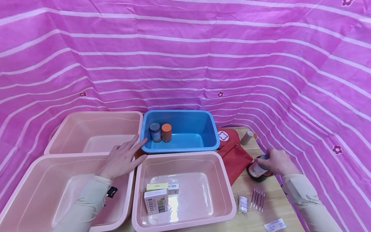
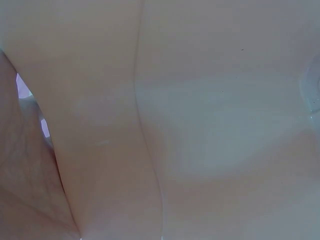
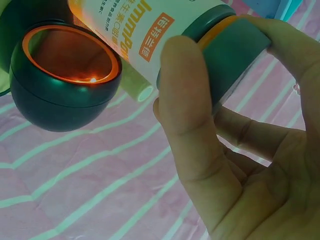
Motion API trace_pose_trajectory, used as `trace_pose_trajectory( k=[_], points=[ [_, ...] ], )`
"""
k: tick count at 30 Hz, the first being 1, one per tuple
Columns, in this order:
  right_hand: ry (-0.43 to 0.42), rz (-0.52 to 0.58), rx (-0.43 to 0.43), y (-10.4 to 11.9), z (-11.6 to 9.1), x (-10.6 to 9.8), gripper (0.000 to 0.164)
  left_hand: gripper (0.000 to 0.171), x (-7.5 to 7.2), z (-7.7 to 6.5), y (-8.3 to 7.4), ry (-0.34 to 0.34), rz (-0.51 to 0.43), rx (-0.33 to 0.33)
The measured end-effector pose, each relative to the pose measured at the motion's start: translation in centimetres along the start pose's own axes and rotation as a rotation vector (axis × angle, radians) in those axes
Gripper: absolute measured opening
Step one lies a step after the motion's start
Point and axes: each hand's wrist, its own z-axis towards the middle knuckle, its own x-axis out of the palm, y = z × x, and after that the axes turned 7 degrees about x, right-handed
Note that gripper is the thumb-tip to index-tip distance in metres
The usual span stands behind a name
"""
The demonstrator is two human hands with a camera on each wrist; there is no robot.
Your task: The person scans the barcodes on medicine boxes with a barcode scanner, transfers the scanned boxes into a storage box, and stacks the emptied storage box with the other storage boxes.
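Observation:
My right hand [image 1: 280,161] pinches a supplement bottle [image 1: 256,169] by its grey lid, over the right side of the table. In the right wrist view the bottle [image 3: 145,30] lies tilted, its white label printed in orange, with the thumb and fingers around the lid. Beside it there is a round black object [image 3: 57,107] with an orange inner rim. My left hand [image 1: 123,158], fingers spread and relaxed, hovers over the rims where the tubs meet and holds nothing. A pink tub wall [image 2: 210,120] fills most of the left wrist view.
A blue tub [image 1: 188,150] contains a grey-lidded jar [image 1: 155,132] and an orange-lidded jar [image 1: 166,133]. Several small boxes [image 1: 156,201] stand in the front pink tub [image 1: 229,193]. Right of it lie a red pouch [image 1: 236,161], a bandage roll [image 1: 243,204], swabs [image 1: 257,199] and a white packet [image 1: 274,225].

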Motion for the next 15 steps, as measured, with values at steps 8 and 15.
trace_pose_trajectory(
  k=[8, 15],
  points=[
    [-0.157, -0.008, -0.174, 1.3, -0.1, 0.4, 0.034, 0.075, 0.0, 0.0, 0.1, -0.005, 0.002, -0.005],
    [-0.235, 0.015, -0.292, 4.0, -0.2, -0.2, 0.030, 0.076, 0.0, 0.0, 0.0, 0.005, -0.017, -0.009]
  ],
)
